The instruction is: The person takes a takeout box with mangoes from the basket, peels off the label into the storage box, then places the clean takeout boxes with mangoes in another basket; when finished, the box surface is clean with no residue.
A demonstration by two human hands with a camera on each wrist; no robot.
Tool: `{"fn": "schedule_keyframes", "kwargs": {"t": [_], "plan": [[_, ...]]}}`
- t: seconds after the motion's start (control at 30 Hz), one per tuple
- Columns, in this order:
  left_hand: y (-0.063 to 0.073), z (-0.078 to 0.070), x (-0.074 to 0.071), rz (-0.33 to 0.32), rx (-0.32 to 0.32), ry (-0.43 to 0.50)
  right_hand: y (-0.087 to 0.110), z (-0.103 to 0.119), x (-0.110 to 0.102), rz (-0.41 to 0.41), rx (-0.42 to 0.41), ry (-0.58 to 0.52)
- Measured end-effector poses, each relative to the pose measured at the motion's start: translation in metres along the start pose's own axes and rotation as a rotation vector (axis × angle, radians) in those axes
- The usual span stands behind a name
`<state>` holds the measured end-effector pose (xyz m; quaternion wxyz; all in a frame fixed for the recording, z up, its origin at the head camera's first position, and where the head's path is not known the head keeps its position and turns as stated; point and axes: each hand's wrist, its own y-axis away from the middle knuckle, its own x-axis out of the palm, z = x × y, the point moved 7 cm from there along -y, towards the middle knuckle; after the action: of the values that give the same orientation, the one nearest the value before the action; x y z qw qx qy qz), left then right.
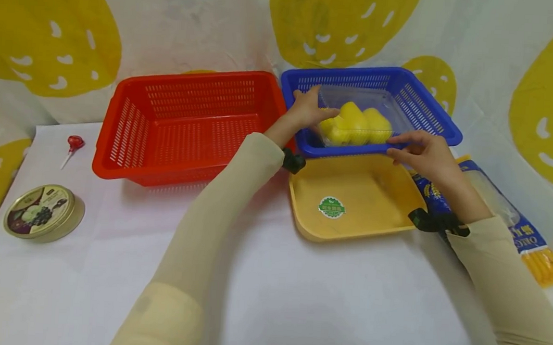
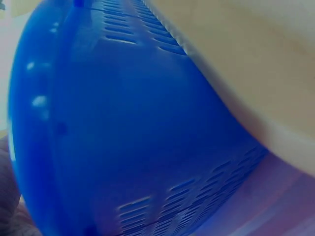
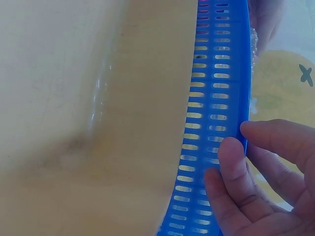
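Note:
A clear plastic box (image 1: pixel 374 99) with several smooth yellow fruits (image 1: pixel 352 122) lies inside the blue slotted basket (image 1: pixel 429 115). My left hand (image 1: pixel 306 110) reaches over the basket's left side and grips the box's left end, thumb lying across it. At the front right, my right hand (image 1: pixel 423 151) touches the basket rim beside the box's corner. In the right wrist view, the fingertips (image 3: pixel 230 150) rest against the rim and outer slotted wall, fingers loosely bent. Only a sliver of the left hand (image 2: pixel 9 196) shows in the left wrist view, behind the basket's wall.
A red slotted basket (image 1: pixel 204 124) stands to the left. In front of the blue basket is a yellow tray (image 1: pixel 368 203) with a green sticker. A blue-and-clear package (image 1: pixel 496 197) lies at right. A round tin (image 1: pixel 44 212) and red lollipop (image 1: pixel 74 143) are far left.

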<state>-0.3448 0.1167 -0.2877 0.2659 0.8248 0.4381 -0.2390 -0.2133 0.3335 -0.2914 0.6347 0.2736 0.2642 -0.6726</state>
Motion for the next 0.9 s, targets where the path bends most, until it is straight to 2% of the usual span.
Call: {"fn": "schedule_keyframes", "kwargs": {"t": [0.13,0.3,0.4,0.63,0.73,0.9], "plan": [[0.002,-0.004,-0.001,-0.014,0.038,-0.048,-0.001,0.0,-0.002,0.005,0.002,-0.004],[0.005,-0.007,0.004,0.022,0.126,-0.096,-0.004,0.003,-0.003,0.015,-0.007,-0.003],[0.007,-0.005,0.006,0.028,0.125,-0.139,-0.008,0.005,-0.002,0.022,-0.021,-0.019],[0.01,-0.001,0.008,-0.005,0.121,-0.338,-0.017,0.008,0.005,0.04,-0.054,-0.042],[0.012,0.0,0.007,-0.016,0.122,-0.342,-0.019,0.01,0.007,0.048,-0.061,-0.041],[0.02,-0.002,0.006,-0.049,0.202,-0.218,-0.015,0.01,0.002,0.055,-0.054,0.033]]}}
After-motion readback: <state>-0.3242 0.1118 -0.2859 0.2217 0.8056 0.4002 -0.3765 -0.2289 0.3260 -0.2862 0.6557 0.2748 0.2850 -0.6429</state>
